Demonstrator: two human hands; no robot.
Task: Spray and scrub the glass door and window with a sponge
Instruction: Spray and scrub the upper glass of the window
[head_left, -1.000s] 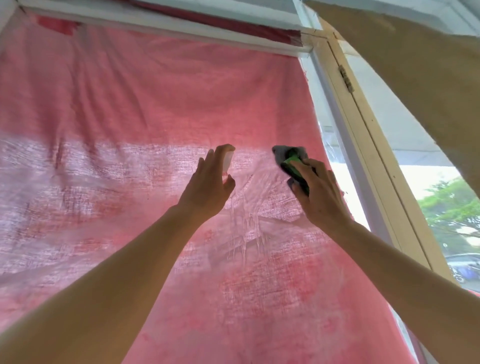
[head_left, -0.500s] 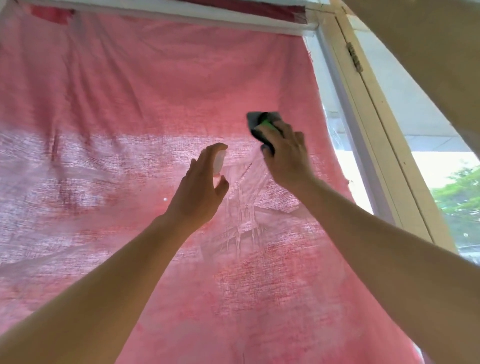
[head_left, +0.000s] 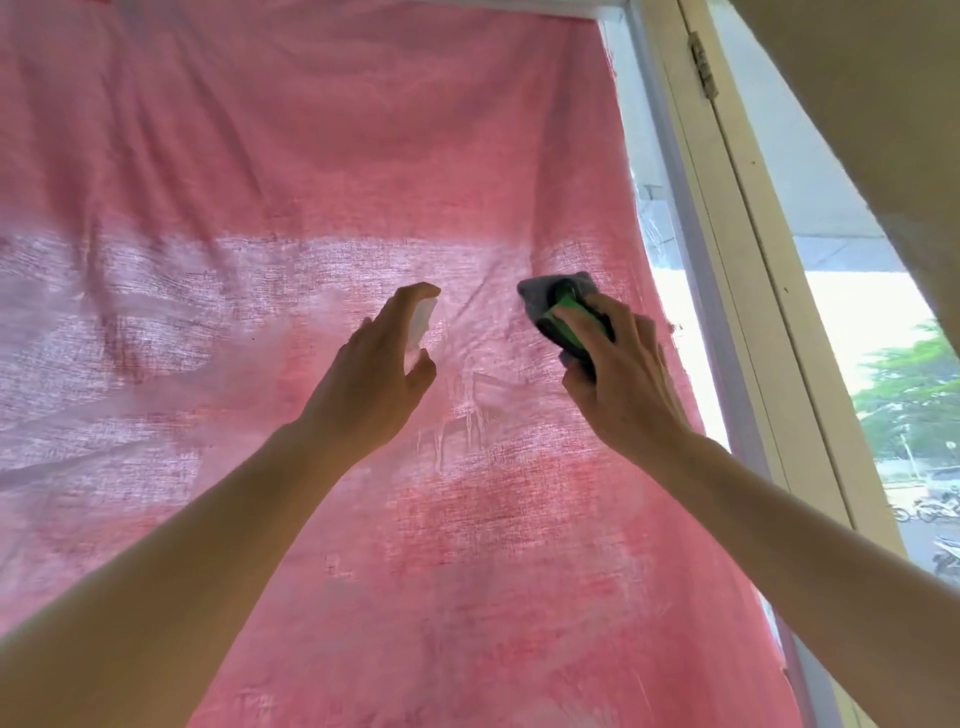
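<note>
Head view: spray-then-scrub step, left grip (head_left: 371, 379) clenched round sprayer (head_left: 422, 319), right grip (head_left: 626, 379) grasping sponge (head_left: 563, 312); next probably needs sponge wiped over drips (head_left: 467, 421) between grips.

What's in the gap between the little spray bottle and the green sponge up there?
Nothing solid: in the head view, only the pink cloth shows between the spray bottle and the sponge, with drip streaks just below the gap.
</note>
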